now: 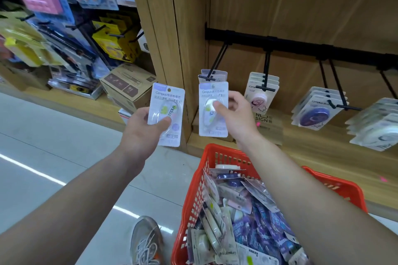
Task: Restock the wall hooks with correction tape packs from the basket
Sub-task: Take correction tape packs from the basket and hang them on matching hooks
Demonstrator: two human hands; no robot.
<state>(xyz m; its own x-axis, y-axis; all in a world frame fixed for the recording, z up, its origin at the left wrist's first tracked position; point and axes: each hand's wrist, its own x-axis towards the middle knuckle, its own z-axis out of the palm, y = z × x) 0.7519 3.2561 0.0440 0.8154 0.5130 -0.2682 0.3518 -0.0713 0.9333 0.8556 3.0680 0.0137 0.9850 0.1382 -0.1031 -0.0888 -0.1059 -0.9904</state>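
**Holding two correction tape packs up to the leftmost hook**

The left hand (pixel 140 129) grasps one correction tape pack (pixel 167 114) low down, thumb laid across the clear blister and fingers hidden behind the card. It is held in front of the wooden upright, left of the hooks. The right hand (pixel 234 114) pinches a second pack (pixel 213 109) the same way, thumb on the blister. That pack's top edge is just under the tip of the leftmost hook (pixel 215 64) at the left end of the black rail (pixel 301 46), overlapping the few packs hanging there.

These packs look very light. They have a thin card back that probably flexes and a smooth plastic bubble that could slide under a loose thumb. Gripping at the blister's lower half seems right, since it leaves the hang hole at the top free for the hook. The card around that hole is likely the weak spot if forced.

Further right along the rail hang pink-dispenser packs (pixel 259 99), then purple ones (pixel 316 112), then a pale stack (pixel 374 127). Below, the red basket (pixel 193 189) is heaped with more packs.

Whether the right-hand pack's hole has met the hook tip cannot be told. Both hands' fingers are behind the cards. The pale stack is cut off by the right edge and the basket's near end by the bottom edge. Most of the print is blurred.
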